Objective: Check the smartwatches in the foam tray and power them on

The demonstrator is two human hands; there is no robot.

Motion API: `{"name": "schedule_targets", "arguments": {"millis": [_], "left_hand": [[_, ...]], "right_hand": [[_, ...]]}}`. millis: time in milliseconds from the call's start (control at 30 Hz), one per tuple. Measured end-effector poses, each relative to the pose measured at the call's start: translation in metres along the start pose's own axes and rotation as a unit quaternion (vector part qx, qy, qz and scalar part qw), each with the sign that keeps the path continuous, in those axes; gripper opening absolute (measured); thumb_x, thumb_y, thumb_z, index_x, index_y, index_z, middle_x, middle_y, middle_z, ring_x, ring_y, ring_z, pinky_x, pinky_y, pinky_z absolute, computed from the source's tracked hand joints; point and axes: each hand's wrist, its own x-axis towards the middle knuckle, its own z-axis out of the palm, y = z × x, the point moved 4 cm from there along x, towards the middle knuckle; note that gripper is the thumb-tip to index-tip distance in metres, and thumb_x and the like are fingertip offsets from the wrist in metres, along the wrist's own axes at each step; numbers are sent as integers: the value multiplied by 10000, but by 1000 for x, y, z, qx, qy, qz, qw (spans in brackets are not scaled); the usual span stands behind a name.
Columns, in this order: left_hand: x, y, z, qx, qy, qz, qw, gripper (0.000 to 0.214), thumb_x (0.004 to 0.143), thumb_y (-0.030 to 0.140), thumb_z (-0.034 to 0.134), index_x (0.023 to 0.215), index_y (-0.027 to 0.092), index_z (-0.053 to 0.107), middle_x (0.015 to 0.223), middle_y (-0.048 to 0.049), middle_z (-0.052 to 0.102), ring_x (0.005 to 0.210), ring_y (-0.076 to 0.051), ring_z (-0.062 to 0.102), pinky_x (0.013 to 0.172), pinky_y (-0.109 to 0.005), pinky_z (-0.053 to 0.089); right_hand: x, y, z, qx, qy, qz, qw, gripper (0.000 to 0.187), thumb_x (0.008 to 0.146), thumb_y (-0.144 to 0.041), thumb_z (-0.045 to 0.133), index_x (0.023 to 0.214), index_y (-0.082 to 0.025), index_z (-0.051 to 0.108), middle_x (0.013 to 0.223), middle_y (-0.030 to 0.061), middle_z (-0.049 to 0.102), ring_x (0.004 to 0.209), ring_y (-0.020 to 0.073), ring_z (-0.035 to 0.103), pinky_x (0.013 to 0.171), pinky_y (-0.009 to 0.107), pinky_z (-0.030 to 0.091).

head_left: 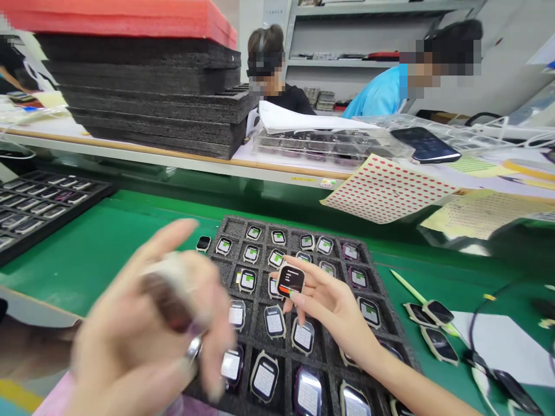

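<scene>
My right hand (332,300) reaches over the foam tray (318,225), its thumb and fingers closed on a smartwatch without straps (290,280). That watch has a lit dark screen with white text and a red bar at the bottom. Nearer the camera, my left hand (143,329) is smeared by motion. A second smartwatch (173,303), blurred, with a pale case and dark face, is in its fingers. Rows of strapless watches sit in the tray's square pockets, many with lit white or green-and-white screens. One small watch (203,243) lies just outside the tray's left corner.
Several dark-screened watches (439,345) and a green pen (407,286) lie right of the tray, beside white paper (507,346) and cables. Another filled tray (43,202) is at left. A foam stack (151,86) and a phone (425,144) rest on the shelf; people sit beyond.
</scene>
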Motion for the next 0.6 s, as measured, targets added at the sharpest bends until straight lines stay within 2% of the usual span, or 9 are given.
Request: {"name": "schedule_targets", "arguments": {"millis": [67,133,267,400,600], "left_hand": [[11,-16,12,-57,-20,-25,998,604,817,163,651,1353,298,408,892,-51,608,685,-160,638,553,-272,573],[24,-36,18,-95,-34,-45,994,546,837,125,611,1337,235,421,888,-53,611,723,-156,643,605,-265,578],[39,-68,13,-121,-42,-77,989,652,760,79,669,1339,213,401,978,-64,606,909,-195,619,740,-322,583],[39,-76,7,-139,-48,-91,985,613,808,105,613,1360,198,364,1019,-82,606,922,-194,614,753,-335,578],[43,-77,7,-110,-28,-102,988,521,883,175,547,1369,170,357,928,-76,621,840,-180,621,668,-305,581]], "right_hand": [[0,1,-2,-8,4,1,1000,477,861,-257,652,1307,-210,490,968,88,654,690,171,636,487,226,498],[0,2,-5,-19,8,-1,1000,468,872,-259,644,1310,-206,488,918,79,660,685,168,626,497,225,497],[2,5,-8,-39,0,-16,999,453,896,-261,623,1322,-202,480,794,54,661,632,153,602,509,222,487],[4,9,-11,-47,-8,-27,998,460,902,-271,618,1332,-202,472,799,63,663,645,167,608,505,232,483],[3,9,-11,-51,-11,-25,998,450,910,-248,605,1338,-213,469,796,57,658,644,163,614,514,234,482]]}}
